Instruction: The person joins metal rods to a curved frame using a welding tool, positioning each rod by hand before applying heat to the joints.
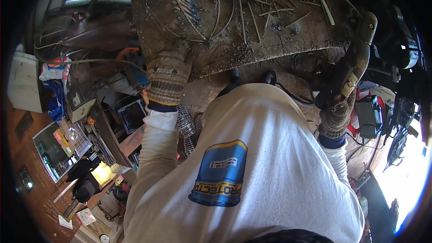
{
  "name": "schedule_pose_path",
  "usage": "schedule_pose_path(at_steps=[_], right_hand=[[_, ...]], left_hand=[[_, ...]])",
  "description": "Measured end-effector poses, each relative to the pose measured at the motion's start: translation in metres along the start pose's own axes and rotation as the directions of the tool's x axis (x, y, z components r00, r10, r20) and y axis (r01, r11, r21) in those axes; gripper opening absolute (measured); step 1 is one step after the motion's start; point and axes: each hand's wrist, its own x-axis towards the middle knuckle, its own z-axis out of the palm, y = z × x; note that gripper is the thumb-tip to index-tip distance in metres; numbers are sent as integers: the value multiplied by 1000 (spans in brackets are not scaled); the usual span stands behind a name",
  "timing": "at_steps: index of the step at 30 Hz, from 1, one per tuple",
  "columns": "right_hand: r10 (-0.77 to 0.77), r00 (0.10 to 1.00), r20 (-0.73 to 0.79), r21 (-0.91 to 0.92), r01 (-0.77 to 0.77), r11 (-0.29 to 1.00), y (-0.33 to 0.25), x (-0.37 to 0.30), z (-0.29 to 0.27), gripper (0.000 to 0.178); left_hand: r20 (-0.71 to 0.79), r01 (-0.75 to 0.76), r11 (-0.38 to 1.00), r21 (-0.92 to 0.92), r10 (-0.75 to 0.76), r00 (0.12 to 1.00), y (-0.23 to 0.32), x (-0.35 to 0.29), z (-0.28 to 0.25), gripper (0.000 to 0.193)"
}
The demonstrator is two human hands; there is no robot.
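My left hand [168, 74], in a knitted work glove, rests on the near edge of a rusty metal work plate [279, 45]. It lies beside a frame of thin bent wires [202, 22] on the plate. Its fingers are hidden from view. My right hand [336, 110], also gloved, grips the handle of a welding electrode holder [357, 54]. The holder points up toward the plate's right corner. Several short straight metal rods [265, 6] lie scattered over the far part of the plate.
Coiled metal springs [186, 130] hang by my left forearm. A blue and orange power tool [132, 67] and cluttered shelves [81, 126] are at the left. A dark box with red parts [369, 114] and cables sit at the right.
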Motion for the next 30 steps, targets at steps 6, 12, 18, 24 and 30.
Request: schedule_pose_path(at_steps=[6, 12, 18, 24, 30], right_hand=[[-6, 1000, -12, 29, 6, 1000, 3, -2, -3, 87], [-47, 999, -18, 13, 47, 999, -4, 4, 13, 88], [-47, 999, 18, 33, 46, 998, -3, 4, 18, 88], [4, 1000, 5, 45, -4, 999, -4, 0, 14, 85], [-9, 998, -58, 77, 13, 997, -1, -3, 14, 83]], left_hand=[[-270, -19, 879, -477, -126, 955, -36, 2, -40, 27], [-153, 49, 503, -863, -352, 923, -51, 22, -44, 20], [-381, -62, 886, -459, -133, 915, -27, 42, -28, 21], [-293, -29, 850, -526, -149, 944, -11, 53, -11, 20], [-428, -95, 847, -524, -165, 889, -4, 53, 4, 22]])
